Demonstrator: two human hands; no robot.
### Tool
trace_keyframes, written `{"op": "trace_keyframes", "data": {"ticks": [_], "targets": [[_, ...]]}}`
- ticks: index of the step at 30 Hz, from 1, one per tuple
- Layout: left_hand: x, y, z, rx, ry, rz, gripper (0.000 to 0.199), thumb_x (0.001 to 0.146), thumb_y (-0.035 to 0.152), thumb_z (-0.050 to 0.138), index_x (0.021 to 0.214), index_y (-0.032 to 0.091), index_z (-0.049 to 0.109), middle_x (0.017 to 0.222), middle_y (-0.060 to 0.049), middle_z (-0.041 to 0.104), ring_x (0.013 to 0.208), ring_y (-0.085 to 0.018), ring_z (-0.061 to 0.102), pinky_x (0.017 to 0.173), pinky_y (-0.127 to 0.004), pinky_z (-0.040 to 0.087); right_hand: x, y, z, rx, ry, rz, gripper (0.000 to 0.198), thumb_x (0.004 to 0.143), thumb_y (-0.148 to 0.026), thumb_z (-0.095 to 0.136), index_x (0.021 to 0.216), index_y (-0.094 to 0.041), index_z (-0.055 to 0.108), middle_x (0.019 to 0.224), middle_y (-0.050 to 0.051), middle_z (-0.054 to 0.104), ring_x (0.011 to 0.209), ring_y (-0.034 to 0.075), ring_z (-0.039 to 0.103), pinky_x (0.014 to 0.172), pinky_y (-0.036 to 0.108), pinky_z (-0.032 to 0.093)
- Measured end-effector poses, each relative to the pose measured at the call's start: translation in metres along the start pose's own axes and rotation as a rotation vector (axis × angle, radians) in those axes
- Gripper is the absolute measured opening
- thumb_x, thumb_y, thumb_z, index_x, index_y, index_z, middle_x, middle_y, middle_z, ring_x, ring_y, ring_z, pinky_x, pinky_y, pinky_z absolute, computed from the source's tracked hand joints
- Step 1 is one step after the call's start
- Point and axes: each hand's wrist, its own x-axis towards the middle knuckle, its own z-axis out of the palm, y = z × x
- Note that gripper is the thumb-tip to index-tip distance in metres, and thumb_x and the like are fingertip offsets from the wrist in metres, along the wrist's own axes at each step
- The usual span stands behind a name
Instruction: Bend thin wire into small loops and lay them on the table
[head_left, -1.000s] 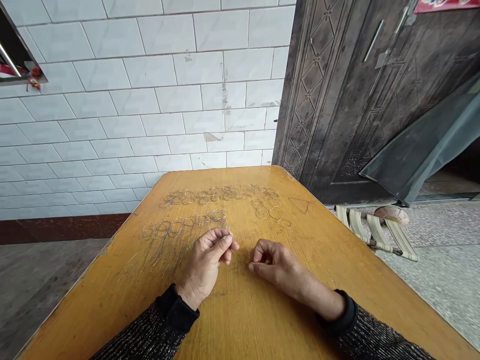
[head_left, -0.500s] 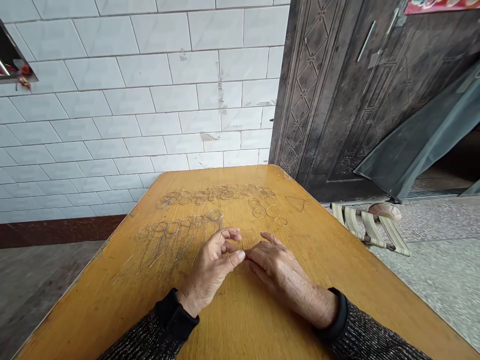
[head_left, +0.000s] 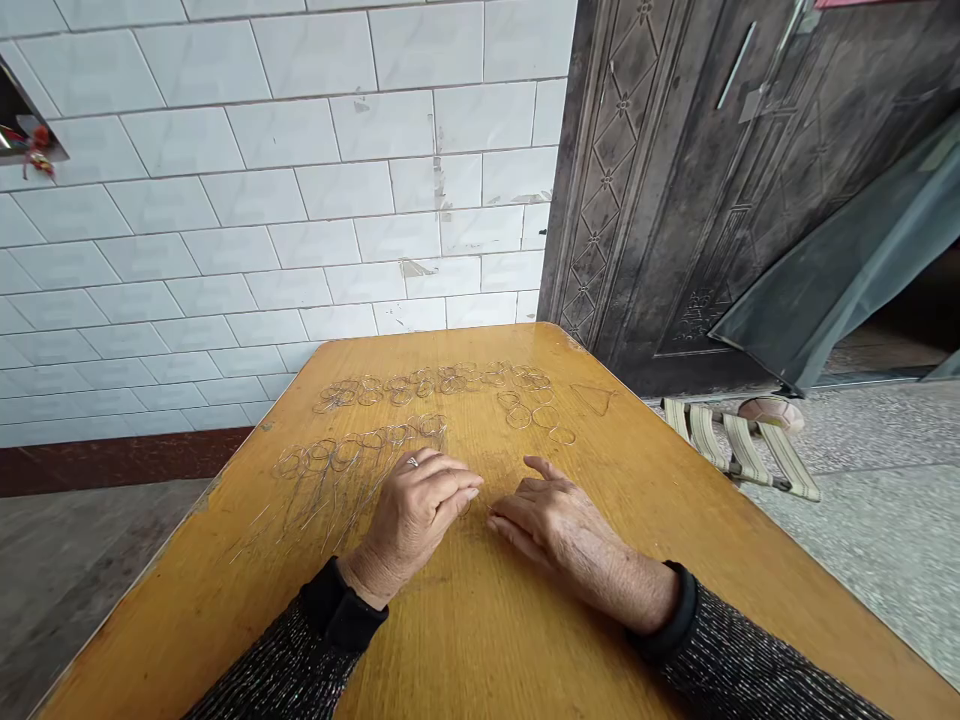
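Over the middle of the table, my left hand (head_left: 420,515) is closed, thumb and fingers pinched together with the palm turned down. A thin wire (head_left: 466,508) curves just below its fingertips, faint against the wood. Beside it, my right hand (head_left: 562,520) has thumb and index finger pressed together at the wire's other side, while one finger sticks out; the exact contact is hard to see. Left of my left hand lie wire pieces with looped ends and long straight tails (head_left: 345,455). Farther back is a row of wire loops (head_left: 420,382).
Several joined wire rings (head_left: 534,415) and a wire triangle (head_left: 594,398) lie at the table's back right. The yellow wooden table (head_left: 465,650) meets a tiled wall (head_left: 322,190). A dark door (head_left: 675,220) and a strapped folding stool (head_left: 739,445) are on the right.
My left hand has rolled over from palm-inward to palm-down and shifted slightly left, its wire loop dropping below the fingertips. My right hand stays nearly in place.
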Motion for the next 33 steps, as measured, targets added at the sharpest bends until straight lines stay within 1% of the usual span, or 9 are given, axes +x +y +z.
{"op": "trace_keyframes", "data": {"ticks": [3, 6, 12, 17, 19, 21, 26, 29, 33], "targets": [[0.001, 0.003, -0.001, 0.039, -0.058, -0.014, 0.012, 0.082, 0.015, 0.051, 0.084, 0.018, 0.062, 0.077, -0.002, 0.066, 0.072, -0.014, 0.055, 0.068, -0.030, 0.044, 0.000, 0.001, 0.000, -0.035, 0.055, 0.019, 0.027, 0.087, -0.023, 0.041, 0.068, -0.018, 0.059, 0.052, -0.002, 0.057, 0.051, 0.010, 0.053, 0.094, 0.037, 0.029], [0.001, 0.004, -0.003, 0.067, -0.088, -0.027, 0.012, 0.083, 0.017, 0.050, 0.083, 0.018, 0.062, 0.075, -0.001, 0.066, 0.071, -0.014, 0.055, 0.068, -0.030, 0.043, 0.000, 0.001, 0.002, -0.093, 0.116, 0.026, 0.028, 0.088, -0.022, 0.039, 0.069, -0.018, 0.059, 0.049, -0.003, 0.055, 0.046, 0.010, 0.050, 0.094, 0.038, 0.027], [0.001, 0.001, -0.004, 0.122, -0.184, -0.045, 0.017, 0.086, 0.020, 0.045, 0.080, 0.019, 0.061, 0.070, 0.000, 0.065, 0.064, -0.013, 0.055, 0.075, -0.034, 0.039, 0.001, 0.001, 0.003, -0.176, 0.159, 0.042, 0.034, 0.088, -0.016, 0.034, 0.062, -0.018, 0.056, 0.041, -0.004, 0.048, 0.039, 0.008, 0.043, 0.091, 0.037, 0.031], [0.002, 0.002, -0.004, 0.096, -0.173, -0.068, 0.016, 0.085, 0.018, 0.045, 0.081, 0.020, 0.060, 0.074, 0.000, 0.066, 0.068, -0.013, 0.056, 0.085, -0.039, 0.035, 0.001, 0.003, 0.003, -0.148, 0.150, 0.047, 0.032, 0.088, -0.017, 0.035, 0.065, -0.017, 0.056, 0.042, -0.005, 0.048, 0.039, 0.008, 0.042, 0.089, 0.034, 0.033], [0.003, 0.006, -0.005, 0.100, -0.172, -0.051, 0.014, 0.084, 0.018, 0.046, 0.083, 0.020, 0.060, 0.079, 0.000, 0.067, 0.073, -0.014, 0.057, 0.088, -0.041, 0.032, 0.000, 0.003, 0.004, -0.144, 0.145, 0.035, 0.032, 0.088, -0.017, 0.035, 0.065, -0.017, 0.056, 0.043, -0.005, 0.048, 0.039, 0.008, 0.042, 0.090, 0.034, 0.033], [0.004, 0.011, -0.007, 0.128, -0.202, -0.016, 0.013, 0.084, 0.017, 0.047, 0.085, 0.020, 0.060, 0.080, 0.000, 0.066, 0.076, -0.015, 0.057, 0.091, -0.043, 0.030, 0.000, 0.003, 0.006, -0.141, 0.133, 0.023, 0.031, 0.088, -0.015, 0.035, 0.065, -0.017, 0.056, 0.043, -0.005, 0.049, 0.039, 0.008, 0.043, 0.091, 0.035, 0.033], [0.002, 0.016, -0.007, 0.248, -0.281, 0.044, 0.019, 0.086, 0.013, 0.040, 0.082, 0.018, 0.058, 0.067, 0.000, 0.061, 0.068, -0.014, 0.053, 0.090, -0.044, 0.031, 0.000, -0.001, 0.010, -0.133, 0.100, -0.001, 0.030, 0.087, -0.014, 0.036, 0.067, -0.017, 0.057, 0.044, -0.004, 0.051, 0.042, 0.009, 0.045, 0.091, 0.035, 0.034], [0.002, 0.015, -0.007, 0.293, -0.282, 0.052, 0.021, 0.086, 0.013, 0.038, 0.079, 0.018, 0.058, 0.064, 0.000, 0.058, 0.065, -0.014, 0.051, 0.091, -0.046, 0.030, 0.000, -0.003, 0.004, -0.089, 0.083, 0.003, 0.028, 0.087, -0.016, 0.034, 0.072, -0.016, 0.057, 0.047, -0.003, 0.053, 0.044, 0.010, 0.048, 0.090, 0.035, 0.036], [0.003, 0.015, -0.009, 0.275, -0.255, 0.026, 0.022, 0.085, 0.013, 0.037, 0.076, 0.019, 0.057, 0.061, 0.001, 0.056, 0.063, -0.014, 0.050, 0.093, -0.049, 0.027, 0.001, -0.006, -0.005, -0.011, 0.079, -0.044, 0.022, 0.085, -0.013, 0.034, 0.084, -0.015, 0.055, 0.053, -0.001, 0.056, 0.048, 0.011, 0.051, 0.091, 0.037, 0.035]]}}
